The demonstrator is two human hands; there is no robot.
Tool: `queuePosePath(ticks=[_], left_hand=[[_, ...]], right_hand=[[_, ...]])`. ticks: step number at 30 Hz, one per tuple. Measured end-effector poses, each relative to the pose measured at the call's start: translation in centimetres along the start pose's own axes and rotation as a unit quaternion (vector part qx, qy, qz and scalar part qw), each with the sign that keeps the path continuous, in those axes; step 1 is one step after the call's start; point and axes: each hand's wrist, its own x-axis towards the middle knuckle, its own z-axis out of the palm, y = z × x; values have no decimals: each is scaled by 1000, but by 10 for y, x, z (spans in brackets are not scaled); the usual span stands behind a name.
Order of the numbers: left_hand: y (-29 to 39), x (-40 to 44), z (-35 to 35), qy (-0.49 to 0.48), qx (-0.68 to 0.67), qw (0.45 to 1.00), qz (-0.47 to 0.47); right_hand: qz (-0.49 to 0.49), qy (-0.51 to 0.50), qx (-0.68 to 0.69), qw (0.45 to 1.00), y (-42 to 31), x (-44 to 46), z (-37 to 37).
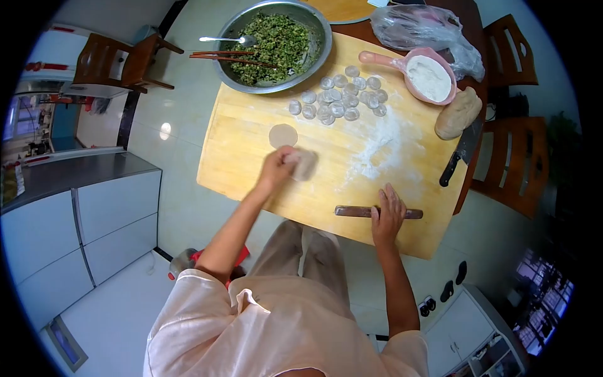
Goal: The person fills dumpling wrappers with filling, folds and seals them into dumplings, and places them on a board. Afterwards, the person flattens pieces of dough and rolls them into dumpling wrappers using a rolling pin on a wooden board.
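Note:
My left hand [276, 168] pinches a thin, round dough wrapper [305, 164], blurred by motion, just above the wooden board [239, 169]. Another flat wrapper [283, 136] lies on the board just beyond that hand. My right hand [389, 217] rests flat over a dark wooden rolling pin [353, 212] near the board's front edge, fingers stretched out past it. Several small floured dough pieces [337, 109] are grouped towards the back of the board. Loose white flour [377, 154] is spread between them and my right hand.
A metal bowl [326, 39] of chopped green filling [276, 41] stands back left, with a spoon [245, 41] and chopsticks [217, 58] in it. At right are a pink scoop [383, 60] of flour, a dough lump [458, 114] and a knife [449, 171]. A plastic bag [414, 28] lies behind.

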Motion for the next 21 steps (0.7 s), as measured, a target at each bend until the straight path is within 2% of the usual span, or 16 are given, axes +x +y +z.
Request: queuePosePath(ticks=[1,3,4,5,7,8,9,11,14,17,18,21], left_hand=[[-8,5,-22,17,-6,1000,-13],[-9,7,-50,73,162,984,16],[32,-5,-44,116,334,935,-24],[41,-9,-40,142,390,907,71],[47,-14,-34,190,487,814,254],[30,-10,-37,111,485,813,303],[35,-19,-24,42,521,806,280],[18,-23,-15,-34,583,754,301],[3,-12,-33,-65,604,758,237],[10,6,-54,28,619,749,234],[10,15,-58,46,591,764,255],[52,35,-36,61,571,760,305]], right_hand=[[-8,4,17,1000,0,2,-2],[-24,9,48,999,-1,6,-9],[-35,-4,61,998,2,5,-11],[-47,-17,73,996,5,1,-13],[-78,-39,78,993,13,-6,-16],[-96,-47,70,992,18,-12,-14],[-113,-54,60,990,22,-15,-13],[-126,-66,54,988,28,-15,-15],[-115,-72,52,989,34,-14,-15],[-68,-34,56,996,41,-7,-20],[-49,-15,59,997,44,-1,-20],[23,33,45,998,53,13,-20]])
